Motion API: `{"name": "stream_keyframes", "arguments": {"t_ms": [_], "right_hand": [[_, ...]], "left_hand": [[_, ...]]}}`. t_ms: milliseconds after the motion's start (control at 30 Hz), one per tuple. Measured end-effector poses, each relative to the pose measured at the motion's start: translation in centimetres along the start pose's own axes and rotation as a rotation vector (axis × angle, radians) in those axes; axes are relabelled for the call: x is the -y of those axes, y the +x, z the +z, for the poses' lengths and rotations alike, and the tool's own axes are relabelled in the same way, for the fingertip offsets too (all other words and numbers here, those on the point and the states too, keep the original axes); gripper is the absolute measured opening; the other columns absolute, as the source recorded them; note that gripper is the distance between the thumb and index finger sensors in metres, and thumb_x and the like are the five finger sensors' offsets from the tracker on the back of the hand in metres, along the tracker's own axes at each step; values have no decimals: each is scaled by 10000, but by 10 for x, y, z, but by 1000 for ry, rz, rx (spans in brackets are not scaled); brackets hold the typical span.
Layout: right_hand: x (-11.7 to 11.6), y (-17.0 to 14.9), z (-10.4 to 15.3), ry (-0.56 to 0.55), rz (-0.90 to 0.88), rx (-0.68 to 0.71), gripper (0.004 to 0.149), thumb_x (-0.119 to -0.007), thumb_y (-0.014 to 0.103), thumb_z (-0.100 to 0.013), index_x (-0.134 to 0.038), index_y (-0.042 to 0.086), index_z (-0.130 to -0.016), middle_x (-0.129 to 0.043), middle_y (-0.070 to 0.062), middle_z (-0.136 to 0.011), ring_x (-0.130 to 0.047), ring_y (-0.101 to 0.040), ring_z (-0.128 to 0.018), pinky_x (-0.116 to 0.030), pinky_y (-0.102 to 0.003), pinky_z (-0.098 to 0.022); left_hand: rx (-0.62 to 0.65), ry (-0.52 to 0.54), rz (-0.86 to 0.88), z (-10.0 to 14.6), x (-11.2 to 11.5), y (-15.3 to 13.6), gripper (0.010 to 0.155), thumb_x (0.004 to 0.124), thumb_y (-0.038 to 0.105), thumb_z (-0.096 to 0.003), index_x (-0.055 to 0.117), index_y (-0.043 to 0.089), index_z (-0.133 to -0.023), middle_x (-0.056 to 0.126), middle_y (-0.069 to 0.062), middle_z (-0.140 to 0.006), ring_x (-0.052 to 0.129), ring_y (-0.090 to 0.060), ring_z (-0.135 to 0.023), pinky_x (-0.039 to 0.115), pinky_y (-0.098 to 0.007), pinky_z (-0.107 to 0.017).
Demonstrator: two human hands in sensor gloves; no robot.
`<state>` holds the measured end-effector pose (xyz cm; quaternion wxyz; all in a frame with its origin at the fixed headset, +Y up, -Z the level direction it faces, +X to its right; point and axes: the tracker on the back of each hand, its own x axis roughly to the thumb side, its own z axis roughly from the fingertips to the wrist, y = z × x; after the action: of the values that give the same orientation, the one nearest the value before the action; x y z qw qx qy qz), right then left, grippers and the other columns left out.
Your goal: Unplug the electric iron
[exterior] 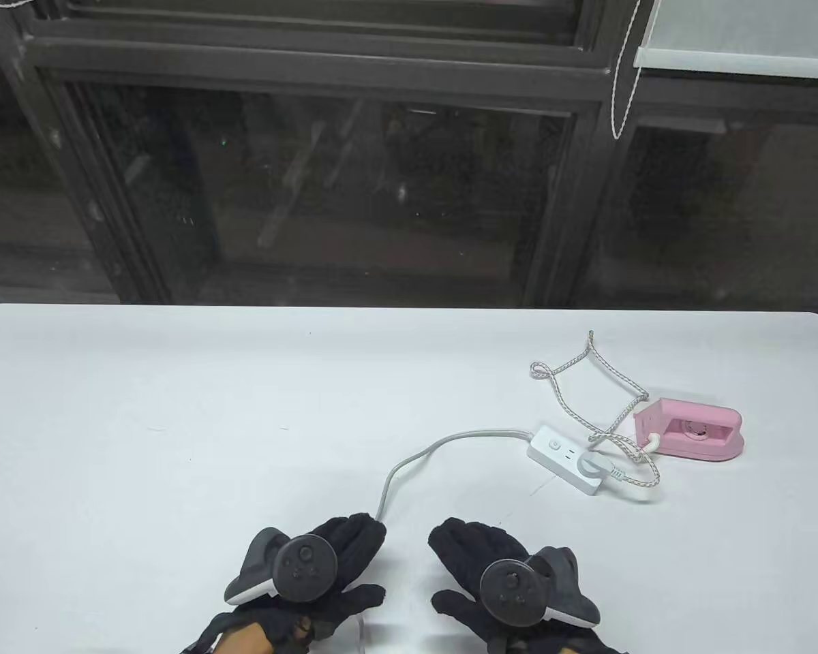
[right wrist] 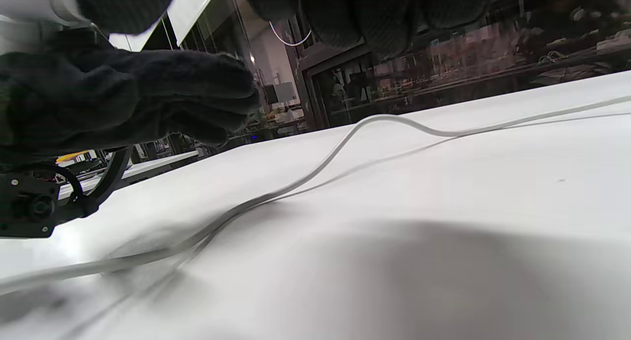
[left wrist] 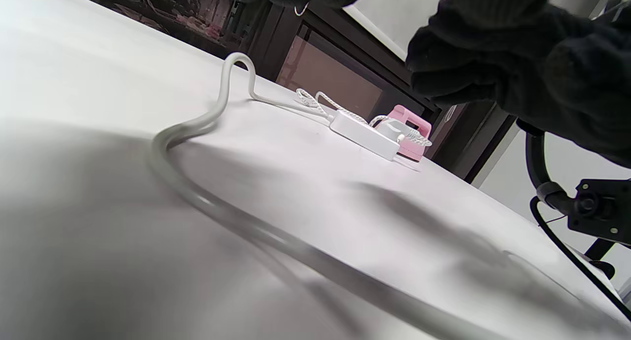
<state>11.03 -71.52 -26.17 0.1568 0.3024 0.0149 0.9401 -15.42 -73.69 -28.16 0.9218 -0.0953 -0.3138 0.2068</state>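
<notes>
A pink electric iron (exterior: 692, 430) lies at the right of the white table (exterior: 177, 409). Its braided cord (exterior: 603, 371) loops behind it and ends in a white round plug (exterior: 593, 465) seated in a white power strip (exterior: 567, 459). The strip and iron also show in the left wrist view (left wrist: 362, 132). The strip's grey cable (exterior: 422, 455) runs toward the front edge and passes under my left hand (exterior: 327, 565). My right hand (exterior: 491, 565) hovers beside it, fingers spread, holding nothing. Both hands are near the front edge, far from the plug.
Dark window frames (exterior: 313, 170) stand behind the table's far edge. A blind cord (exterior: 624, 75) hangs at the upper right. The grey cable (right wrist: 345, 153) crosses the table in front of my hands.
</notes>
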Motion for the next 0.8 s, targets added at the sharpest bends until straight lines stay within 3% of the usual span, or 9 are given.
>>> {"name": "stream_keyframes", "arguments": {"t_ms": [633, 733, 800], "right_hand": [[-7, 0, -4, 67, 12, -25, 732, -662, 587, -432, -428, 302, -1064, -502, -75, -1137, -593, -354, -993, -518, -574, -737], [10, -9, -10, -17, -37, -98, 802, -750, 565, -415, -366, 319, -1074, -353, -55, -1177, -513, -328, -1045, -509, -566, -748], [36, -30, -21, -140, -97, -178, 817, -785, 544, -414, -366, 316, -1078, -323, -51, -1186, -476, -329, -1065, -491, -574, -754]], "left_hand": [[-23, -32, 13, -1, 0, 0, 812, 615, 640, -436, 350, 237, -1089, 332, -104, -1161, 394, -382, -1048, 446, -629, -728], [-20, -13, 16, 0, -2, 0, 810, 616, 639, -435, 353, 240, -1089, 333, -99, -1163, 397, -381, -1049, 445, -631, -728], [-17, -14, 20, 0, -2, 0, 809, 616, 639, -436, 352, 242, -1089, 333, -96, -1164, 396, -379, -1051, 444, -631, -728]]}}
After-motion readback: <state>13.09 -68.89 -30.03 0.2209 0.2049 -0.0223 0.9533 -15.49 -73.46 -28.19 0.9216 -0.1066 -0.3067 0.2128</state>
